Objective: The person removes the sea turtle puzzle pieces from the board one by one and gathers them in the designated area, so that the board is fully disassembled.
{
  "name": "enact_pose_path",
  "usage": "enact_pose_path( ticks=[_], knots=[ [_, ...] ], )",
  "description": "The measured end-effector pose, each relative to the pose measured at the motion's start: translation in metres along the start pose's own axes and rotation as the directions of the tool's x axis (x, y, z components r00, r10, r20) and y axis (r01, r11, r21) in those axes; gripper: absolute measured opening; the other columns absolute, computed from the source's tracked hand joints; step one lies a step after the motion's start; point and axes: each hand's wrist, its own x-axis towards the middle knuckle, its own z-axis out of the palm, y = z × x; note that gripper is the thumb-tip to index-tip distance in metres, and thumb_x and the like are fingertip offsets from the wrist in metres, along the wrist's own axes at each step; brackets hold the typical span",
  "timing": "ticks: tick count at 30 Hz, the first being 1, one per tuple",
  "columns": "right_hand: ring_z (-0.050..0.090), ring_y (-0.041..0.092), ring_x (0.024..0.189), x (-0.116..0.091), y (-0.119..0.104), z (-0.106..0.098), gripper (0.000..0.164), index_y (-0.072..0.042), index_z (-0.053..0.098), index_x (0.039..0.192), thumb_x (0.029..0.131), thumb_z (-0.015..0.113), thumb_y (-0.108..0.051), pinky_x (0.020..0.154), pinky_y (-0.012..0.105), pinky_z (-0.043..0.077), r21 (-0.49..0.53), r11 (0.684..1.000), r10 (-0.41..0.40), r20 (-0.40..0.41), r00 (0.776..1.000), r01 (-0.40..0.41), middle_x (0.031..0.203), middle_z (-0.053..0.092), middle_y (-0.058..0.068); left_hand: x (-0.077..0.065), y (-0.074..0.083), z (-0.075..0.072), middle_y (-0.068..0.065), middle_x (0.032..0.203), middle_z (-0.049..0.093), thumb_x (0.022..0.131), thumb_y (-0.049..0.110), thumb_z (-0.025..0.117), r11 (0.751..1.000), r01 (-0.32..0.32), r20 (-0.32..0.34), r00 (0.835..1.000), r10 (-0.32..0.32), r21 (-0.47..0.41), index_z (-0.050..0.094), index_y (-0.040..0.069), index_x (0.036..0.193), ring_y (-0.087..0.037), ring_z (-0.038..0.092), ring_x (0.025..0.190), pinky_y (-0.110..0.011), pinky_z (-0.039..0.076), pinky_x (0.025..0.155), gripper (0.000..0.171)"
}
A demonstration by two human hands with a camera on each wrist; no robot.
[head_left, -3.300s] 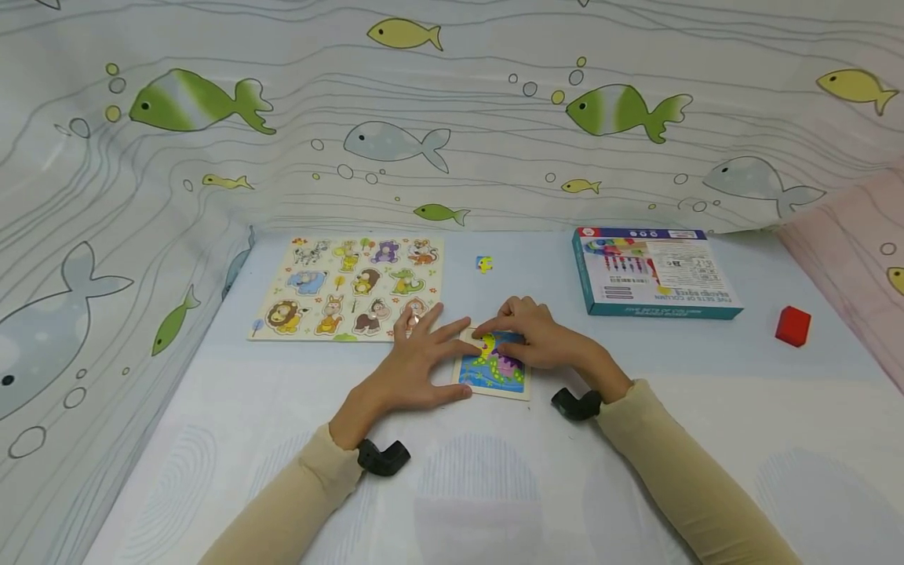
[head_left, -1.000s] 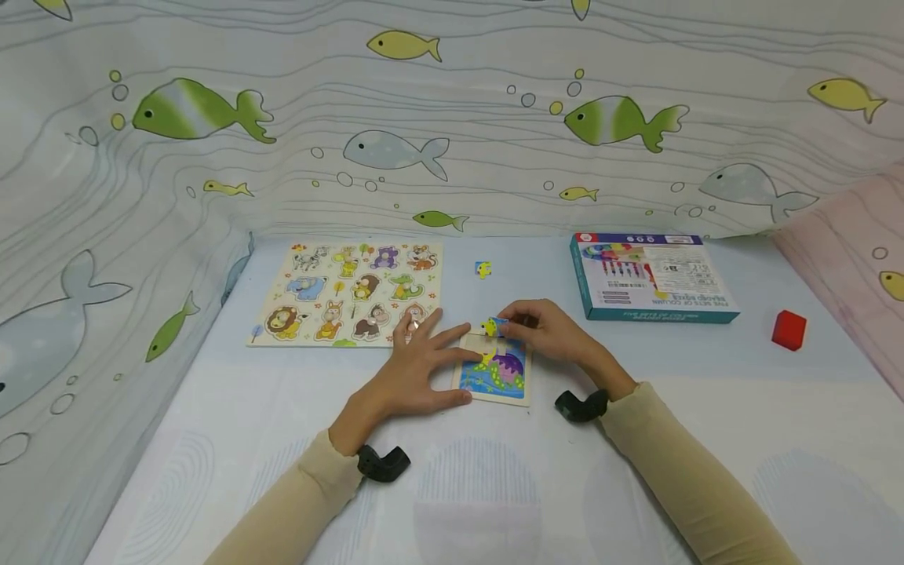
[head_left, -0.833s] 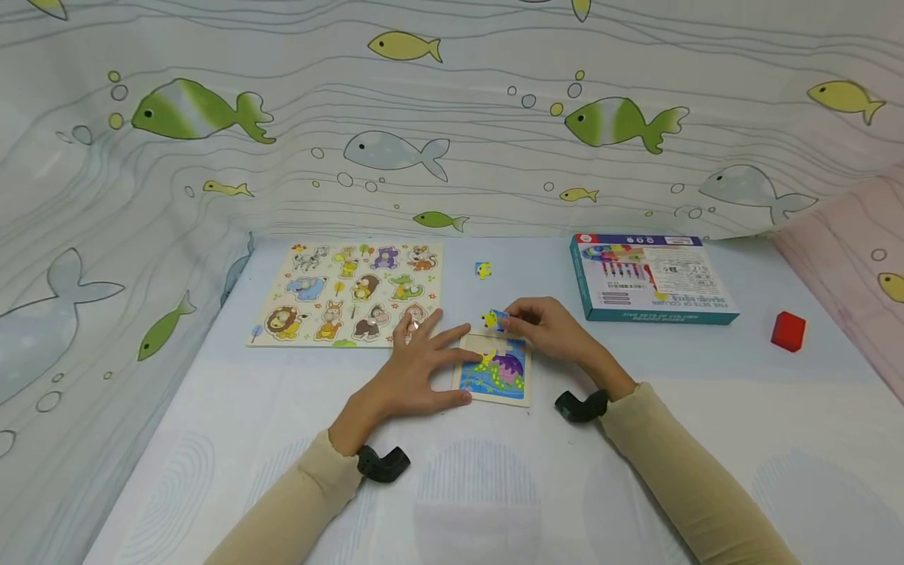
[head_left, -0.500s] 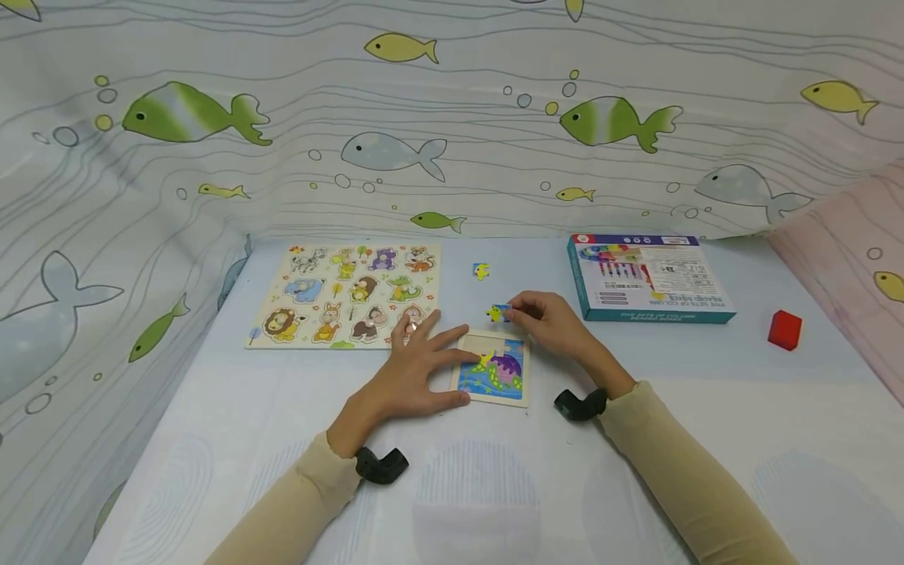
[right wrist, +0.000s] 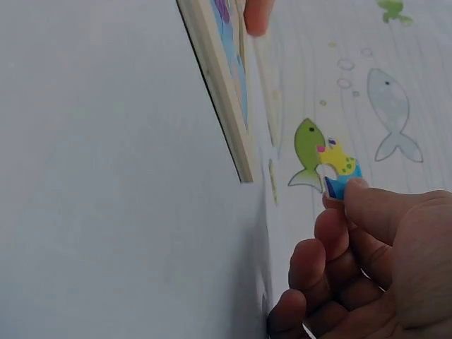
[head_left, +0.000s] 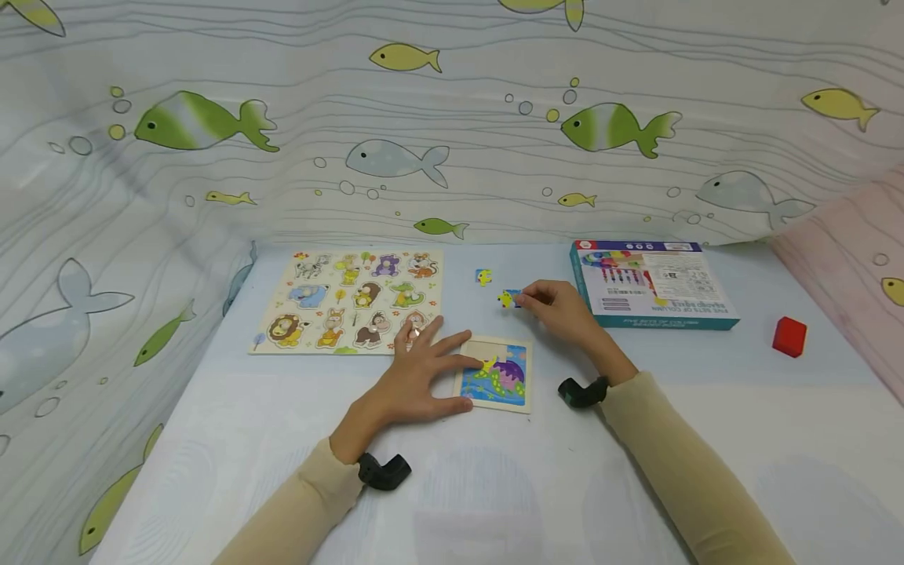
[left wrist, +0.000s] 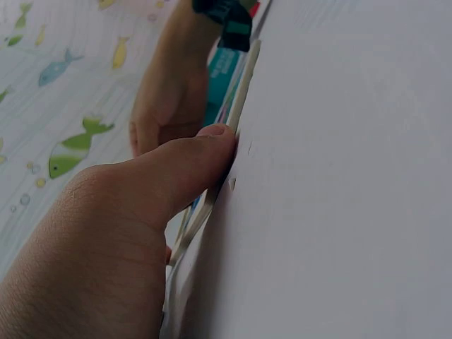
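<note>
The right grip [head_left: 559,312] pinches the puzzle piece [head_left: 508,299] beyond its fingertips; probably light, stiff and smooth, the piece should suit an edge hold. The left grip [head_left: 422,377], fingers spread, touches the puzzle tray [head_left: 528,380].

The head camera looks forward and down from above the near side of the table [head_left: 494,486], far enough back to take in the left hand [head_left: 420,377], the right hand [head_left: 561,310], the puzzle [head_left: 492,350] and the curtain [head_left: 494,118] past the far edge. The left wrist camera sits low and close behind its hand, turned so that the tabletop fills the right of its view; it faces along the puzzle's side toward the right hand and box [head_left: 657,286]. The right wrist camera, also close, low and tilted, faces the curtain. All three views share the puzzle.
</note>
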Motion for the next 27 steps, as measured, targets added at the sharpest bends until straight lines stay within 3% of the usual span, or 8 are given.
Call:
enact_pose_path(
  ticks=[11,20,27],
  knots=[
    [0.055,0.018,0.078,0.032,0.004,0.001,0.029,-0.004,0.073,0.112,0.101,0.064,-0.030,0.065,0.023,0.046,-0.022,0.999,0.031,-0.027,0.999,-0.031,0.103,0.073,0.013,-0.002,0.000,0.005,0.008,0.164,0.039,0.087,0.069,0.061,1.000,0.001,0.012,1.000,-0.001,-0.006,0.059,0.047,0.137,-0.040,0.015,0.158,-0.070,-0.003,0.119,0.055],
    [0.053,0.023,0.087,0.048,0.010,-0.002,0.028,-0.007,0.071,0.120,0.100,0.066,-0.025,0.074,0.030,0.042,-0.120,0.993,-0.016,-0.054,0.998,0.009,0.104,0.068,0.014,-0.002,0.001,0.004,0.007,0.164,0.039,0.086,0.068,0.061,1.000,-0.005,0.002,1.000,0.005,-0.012,0.060,0.046,0.137,-0.041,0.015,0.158,-0.072,-0.002,0.118,0.055],
    [0.053,0.025,0.088,0.053,0.009,-0.007,0.032,-0.009,0.068,0.128,0.099,0.064,-0.023,0.076,0.032,0.041,-0.161,0.987,-0.014,-0.002,1.000,0.014,0.104,0.065,0.014,-0.002,0.001,0.001,0.007,0.164,0.039,0.086,0.068,0.062,1.000,-0.004,0.000,1.000,0.004,-0.004,0.060,0.046,0.137,-0.041,0.015,0.158,-0.073,-0.003,0.118,0.056]
  ],
)
